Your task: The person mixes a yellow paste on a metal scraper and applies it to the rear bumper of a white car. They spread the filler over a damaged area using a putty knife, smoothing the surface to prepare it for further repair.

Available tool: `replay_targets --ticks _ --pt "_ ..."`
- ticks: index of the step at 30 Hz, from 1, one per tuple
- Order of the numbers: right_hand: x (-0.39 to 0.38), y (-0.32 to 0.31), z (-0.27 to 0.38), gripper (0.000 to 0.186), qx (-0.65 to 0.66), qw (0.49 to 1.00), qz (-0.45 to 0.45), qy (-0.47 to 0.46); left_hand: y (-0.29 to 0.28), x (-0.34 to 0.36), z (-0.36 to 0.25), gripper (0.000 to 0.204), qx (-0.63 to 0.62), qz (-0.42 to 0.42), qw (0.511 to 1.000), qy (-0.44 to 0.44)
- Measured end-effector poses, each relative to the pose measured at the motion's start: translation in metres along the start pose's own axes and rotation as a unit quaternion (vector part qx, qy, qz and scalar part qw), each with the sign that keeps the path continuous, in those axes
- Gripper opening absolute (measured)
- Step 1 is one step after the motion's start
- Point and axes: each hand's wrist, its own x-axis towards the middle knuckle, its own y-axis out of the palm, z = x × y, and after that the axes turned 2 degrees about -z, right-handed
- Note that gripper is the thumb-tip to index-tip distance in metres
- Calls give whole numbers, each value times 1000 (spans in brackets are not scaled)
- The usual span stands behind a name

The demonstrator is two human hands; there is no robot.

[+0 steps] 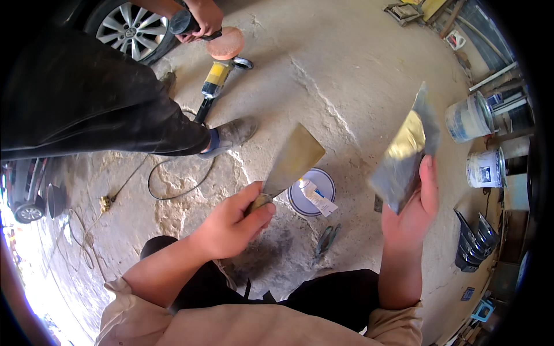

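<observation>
My left hand [234, 222] is wrapped round the handle of a putty knife [295, 158], whose wide blade points up and to the right. In my right hand [418, 199] is a flat grey plate [398, 176], tilted, with a mound of yellowish putty [408, 138] on its upper part. The blade and the plate are apart. Between and below them, a white tube [316, 197] lies on the round lid of a can [293, 202] on the floor.
A co-worker's leg [190, 130] and hands [202, 20] are at upper left, by a car wheel [133, 32] and a yellow-black polisher [216, 78]. A cable [179, 196] loops across the floor. Buckets [468, 118] and black plastic parts [476, 242] stand along the right.
</observation>
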Motion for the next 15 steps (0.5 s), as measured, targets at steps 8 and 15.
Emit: replay_targets --ticks 8,15 --pt "-10 -14 -2 27 -550 731 210 -345 -4 -3 -11 30 -173 141 969 -102" --pt "7 8 -16 37 -496 667 385 -401 -4 -7 -12 27 -146 144 976 -70"
